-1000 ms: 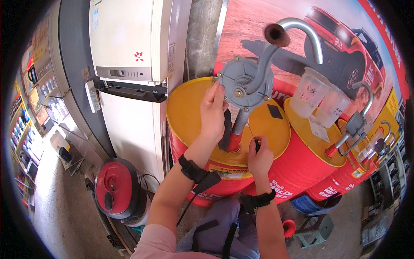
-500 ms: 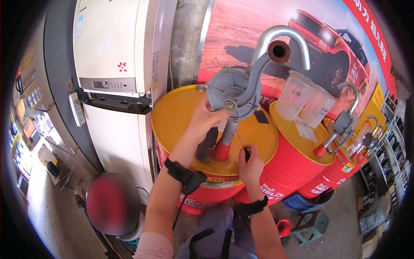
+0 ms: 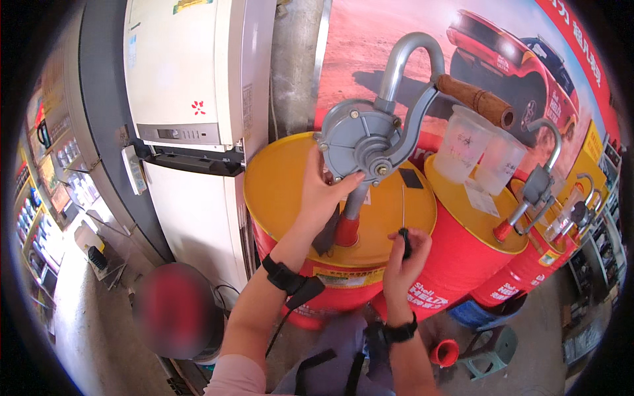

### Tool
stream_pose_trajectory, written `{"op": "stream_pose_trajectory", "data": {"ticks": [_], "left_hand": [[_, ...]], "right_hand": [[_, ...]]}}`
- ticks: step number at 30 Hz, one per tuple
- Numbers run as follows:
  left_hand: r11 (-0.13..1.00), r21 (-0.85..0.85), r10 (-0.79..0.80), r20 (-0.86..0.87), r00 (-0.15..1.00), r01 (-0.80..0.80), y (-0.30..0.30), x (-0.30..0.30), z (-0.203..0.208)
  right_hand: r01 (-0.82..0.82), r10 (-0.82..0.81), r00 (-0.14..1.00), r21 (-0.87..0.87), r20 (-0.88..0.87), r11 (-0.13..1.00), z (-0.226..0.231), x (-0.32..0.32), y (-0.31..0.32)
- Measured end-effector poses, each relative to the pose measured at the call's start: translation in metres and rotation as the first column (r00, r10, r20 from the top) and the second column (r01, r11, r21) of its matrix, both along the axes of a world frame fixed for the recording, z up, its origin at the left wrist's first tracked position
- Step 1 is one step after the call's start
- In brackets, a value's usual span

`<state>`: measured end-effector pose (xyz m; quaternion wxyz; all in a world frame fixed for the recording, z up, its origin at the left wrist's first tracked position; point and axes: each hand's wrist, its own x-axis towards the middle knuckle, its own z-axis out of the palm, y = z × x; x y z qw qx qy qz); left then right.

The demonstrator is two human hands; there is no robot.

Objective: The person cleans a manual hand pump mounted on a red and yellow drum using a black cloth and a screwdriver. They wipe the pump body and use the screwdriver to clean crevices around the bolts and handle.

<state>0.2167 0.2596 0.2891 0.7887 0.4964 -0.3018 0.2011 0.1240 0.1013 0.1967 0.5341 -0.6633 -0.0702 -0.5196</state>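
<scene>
A grey hand-crank drum pump stands tilted on a red drum with a yellow top. Its pipe enters through a red collar; a silver hooked spout and a crank with a wooden handle rise above. My left hand grips the pump housing from below left, thumb along its lower edge. A dark cloth-like piece hangs behind that hand, partly hidden. Low at the right, my right hand is closed on a screwdriver with a black handle, its thin shaft pointing up, apart from the pump.
To the right stands a second drum with two translucent jugs on top, then more drums with pumps. A white refrigerator is at the left. Near the floor are a red funnel and a green stool.
The pump head has turned, so the wooden crank handle now points to the right instead of toward me. My right hand and the screwdriver have moved right, away from the pump's pipe.
</scene>
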Motion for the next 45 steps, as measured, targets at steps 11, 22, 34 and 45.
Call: {"op": "stream_pose_trajectory", "data": {"ticks": [11,22,34,45], "left_hand": [[0.998,0.066,-0.007,-0.096,0.995,0.014,-0.005,0.033,-0.032],[0.998,-0.056,0.022,-0.062,0.998,-0.025,-0.02,0.037,-0.043],[0.997,-0.043,-0.074,-0.117,0.99,0.069,-0.019,0.05,-0.059],[0.999,-0.046,0.009,-0.15,0.989,-0.016,-0.016,0.044,-0.054]], "right_hand": [[-0.334,0.333,0.943,0.016,0.02,0.943,0.076,-0.022,0.031],[-0.466,0.483,0.875,0.21,-0.032,0.859,0.092,-0.006,0.031],[-0.481,0.511,0.86,0.354,0.011,0.802,0.105,-0.009,0.038],[-0.263,0.265,0.963,-0.038,0.04,0.964,0.091,-0.008,0.029]]}}
